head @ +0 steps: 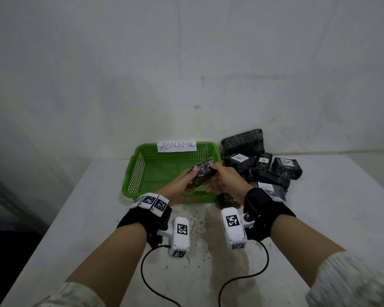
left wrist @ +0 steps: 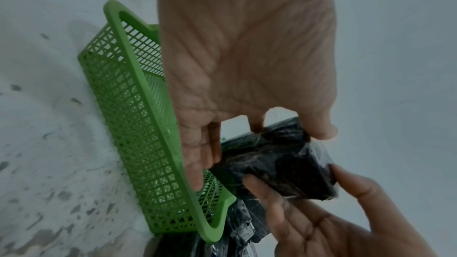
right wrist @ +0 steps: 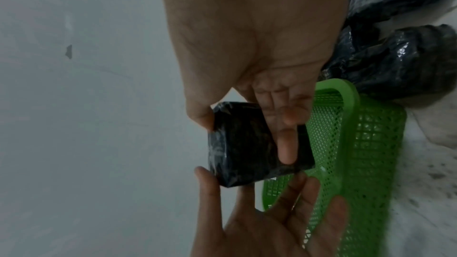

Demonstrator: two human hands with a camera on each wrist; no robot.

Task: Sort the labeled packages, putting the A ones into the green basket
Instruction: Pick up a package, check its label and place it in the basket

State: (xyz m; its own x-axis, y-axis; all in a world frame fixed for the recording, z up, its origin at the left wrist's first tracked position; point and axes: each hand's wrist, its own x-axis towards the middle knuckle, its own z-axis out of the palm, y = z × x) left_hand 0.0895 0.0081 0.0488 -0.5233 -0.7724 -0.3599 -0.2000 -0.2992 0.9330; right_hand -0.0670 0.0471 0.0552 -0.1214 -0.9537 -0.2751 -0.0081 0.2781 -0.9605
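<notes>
Both hands hold one black wrapped package (head: 203,171) in the air above the near half of the green basket (head: 134,171). My left hand (head: 192,178) pinches its left end, thumb on top and fingers (left wrist: 207,153) underneath. My right hand (head: 213,177) grips the right end, its fingers (right wrist: 285,144) lying across a broad face. No label shows on this package (left wrist: 277,163) in any view. The basket (right wrist: 371,134) holds nothing and carries a paper sign reading ABNORMAL (head: 176,146) on its far rim.
Several black packages are piled right of the basket; one shows a B label (head: 238,157), another an A label (head: 285,161), a third a small A label (head: 263,160). One large package (head: 242,140) leans on the wall behind. The stained white table (head: 98,218) extends left and toward me.
</notes>
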